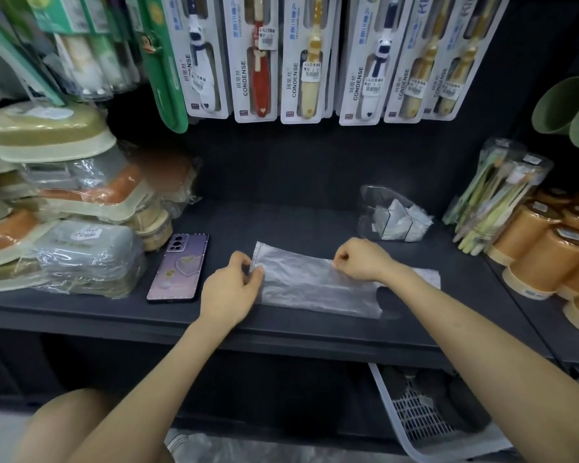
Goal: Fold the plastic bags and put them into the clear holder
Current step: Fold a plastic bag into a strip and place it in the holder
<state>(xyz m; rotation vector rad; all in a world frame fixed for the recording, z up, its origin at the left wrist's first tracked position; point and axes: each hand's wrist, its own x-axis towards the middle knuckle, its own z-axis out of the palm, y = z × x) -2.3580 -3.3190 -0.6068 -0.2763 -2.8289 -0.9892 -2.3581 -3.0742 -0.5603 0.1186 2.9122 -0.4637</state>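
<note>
A translucent plastic bag (308, 282) lies flat as a long strip on the dark shelf (281, 222), near its front edge. The left hand (231, 289) pinches the bag's left end between thumb and curled fingers, lifting that edge slightly. The right hand (358, 259) is curled with its fingertips nipping the bag's far edge near the middle, and the right forearm lies across the strip's right end, hiding part of it.

The clear holder (370, 202) stands behind and to the right of the bag, apart from it, with several folded white bags (398, 218) already leaning inside.

A purple phone (179, 267) lies face down just left of the left hand. Beyond it, shrink-wrapped lidded boxes (81, 208) are stacked high along the shelf's left side. To the right of the holder a clear pack of toothbrushes (502, 195) leans against rows of orange cups (549, 255). Carded toothbrushes (254, 61) hang over the back of the shelf. A white mesh basket (415, 419) sits tilted below the shelf.
</note>
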